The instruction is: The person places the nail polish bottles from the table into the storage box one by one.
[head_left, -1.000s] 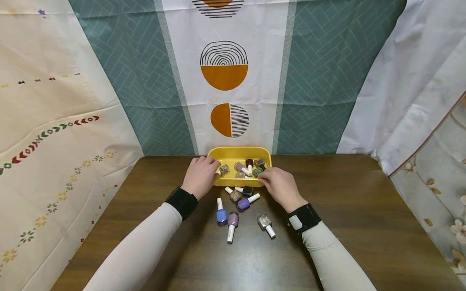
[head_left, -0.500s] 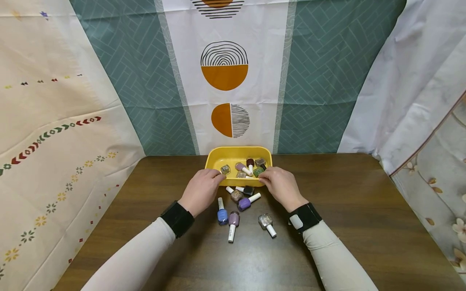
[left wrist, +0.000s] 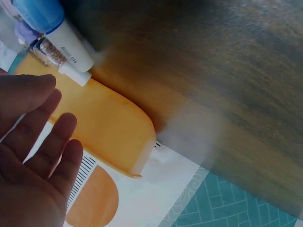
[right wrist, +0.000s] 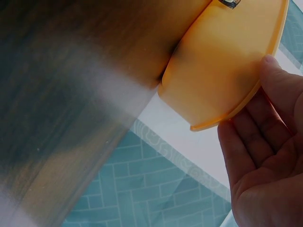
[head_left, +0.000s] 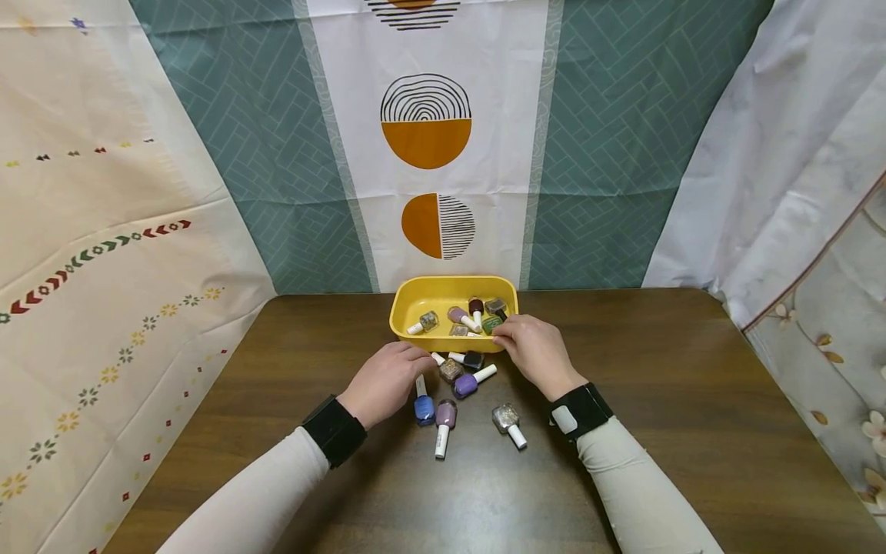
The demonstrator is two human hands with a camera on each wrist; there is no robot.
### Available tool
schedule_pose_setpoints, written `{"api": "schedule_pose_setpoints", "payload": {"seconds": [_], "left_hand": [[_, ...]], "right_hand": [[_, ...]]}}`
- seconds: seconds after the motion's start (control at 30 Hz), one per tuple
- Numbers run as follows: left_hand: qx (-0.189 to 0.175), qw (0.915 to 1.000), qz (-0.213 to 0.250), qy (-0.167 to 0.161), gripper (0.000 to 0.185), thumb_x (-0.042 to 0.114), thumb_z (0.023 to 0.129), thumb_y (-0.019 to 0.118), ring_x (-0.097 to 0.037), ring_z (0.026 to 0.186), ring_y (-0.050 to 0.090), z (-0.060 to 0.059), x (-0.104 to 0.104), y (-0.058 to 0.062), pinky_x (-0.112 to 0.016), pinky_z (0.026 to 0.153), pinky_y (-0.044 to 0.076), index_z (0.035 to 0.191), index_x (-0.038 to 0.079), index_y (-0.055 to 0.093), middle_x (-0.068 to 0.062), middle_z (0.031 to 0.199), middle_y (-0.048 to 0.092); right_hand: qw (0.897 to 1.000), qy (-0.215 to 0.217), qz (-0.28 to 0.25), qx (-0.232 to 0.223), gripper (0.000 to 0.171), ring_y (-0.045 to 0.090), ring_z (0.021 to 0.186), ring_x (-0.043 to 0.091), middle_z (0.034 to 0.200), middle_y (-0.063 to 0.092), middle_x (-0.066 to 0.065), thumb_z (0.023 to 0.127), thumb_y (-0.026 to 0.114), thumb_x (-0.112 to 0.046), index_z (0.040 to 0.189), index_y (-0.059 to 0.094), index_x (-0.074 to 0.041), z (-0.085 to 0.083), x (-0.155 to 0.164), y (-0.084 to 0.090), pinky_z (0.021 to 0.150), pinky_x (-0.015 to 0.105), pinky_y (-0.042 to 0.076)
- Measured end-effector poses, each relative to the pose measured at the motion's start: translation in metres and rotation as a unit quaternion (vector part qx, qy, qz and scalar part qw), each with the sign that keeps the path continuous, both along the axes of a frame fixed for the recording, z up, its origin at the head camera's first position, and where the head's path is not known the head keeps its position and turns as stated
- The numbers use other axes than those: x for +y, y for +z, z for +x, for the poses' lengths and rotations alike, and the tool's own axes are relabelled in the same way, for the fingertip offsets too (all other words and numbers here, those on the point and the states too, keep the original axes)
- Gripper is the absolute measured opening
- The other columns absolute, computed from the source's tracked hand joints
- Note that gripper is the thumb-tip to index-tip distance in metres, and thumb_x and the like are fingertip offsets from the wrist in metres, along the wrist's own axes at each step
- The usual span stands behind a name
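- While the right hand [head_left: 536, 350] steadies the yellow tray [head_left: 443, 286] at its front right rim, the left hand [head_left: 389, 381] has drawn back from the front left rim since half a second ago.
- Result: the gold glitter bottle [head_left: 428, 321] is uncovered, lying in the tray's left part, white cap towards the front left. It appears released, leaving the left hand free for handling loose bottles.
- Left hand: palm down near the blue bottle [head_left: 424, 410], just in front of the tray; fingers loosely bent, holding nothing.
- Right hand: wrist angled inward; thumb and fingers clamped on the rim.
- Tray: at the table's [head_left: 657, 400] far edge.
- Outside the tray: blue, black [head_left: 474, 360], brown glitter [head_left: 451, 371], purple [head_left: 465, 385], mauve [head_left: 446, 414] and silver glitter [head_left: 505, 417] bottles.
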State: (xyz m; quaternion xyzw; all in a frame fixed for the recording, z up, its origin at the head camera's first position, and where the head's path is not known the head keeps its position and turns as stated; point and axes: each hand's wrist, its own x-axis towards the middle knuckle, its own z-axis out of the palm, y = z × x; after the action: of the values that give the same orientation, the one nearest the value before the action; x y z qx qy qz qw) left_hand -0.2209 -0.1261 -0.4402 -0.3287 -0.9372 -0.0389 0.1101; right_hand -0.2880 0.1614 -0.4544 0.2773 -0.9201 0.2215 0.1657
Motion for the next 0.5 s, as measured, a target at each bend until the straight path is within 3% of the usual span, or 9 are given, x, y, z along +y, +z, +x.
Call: {"api": "schedule_pose_setpoints", "payload": {"seconds": [0.33,0.5], "left_hand": [[-0.048,0.9986,-0.011,-0.020,0.041,-0.006,0.092,0.086,-0.023,0.125,0.069,0.003,-0.006,-0.007,-0.044,0.115,0.051,0.129,0.012,0.081,-0.002,0.128,0.078],[-0.052,0.9982,-0.022,-0.019,0.040,-0.003,0.093,0.086,-0.023,0.124,0.069,0.002,-0.010,-0.013,-0.043,0.113,0.053,0.129,0.012,0.080,-0.002,0.127,0.078]], "right_hand": [[1.000,-0.001,-0.002,0.004,0.011,0.072,0.090,0.025,0.095,0.077,0.004,0.097,0.087,-0.015,0.105,0.086,-0.008,-0.001,0.001,-0.001,0.082,0.047,0.061],[1.000,-0.004,0.001,0.004,0.011,0.072,0.090,0.024,0.094,0.077,0.003,0.097,0.087,-0.016,0.105,0.087,-0.008,-0.001,0.000,-0.001,0.081,0.046,0.061]]}}
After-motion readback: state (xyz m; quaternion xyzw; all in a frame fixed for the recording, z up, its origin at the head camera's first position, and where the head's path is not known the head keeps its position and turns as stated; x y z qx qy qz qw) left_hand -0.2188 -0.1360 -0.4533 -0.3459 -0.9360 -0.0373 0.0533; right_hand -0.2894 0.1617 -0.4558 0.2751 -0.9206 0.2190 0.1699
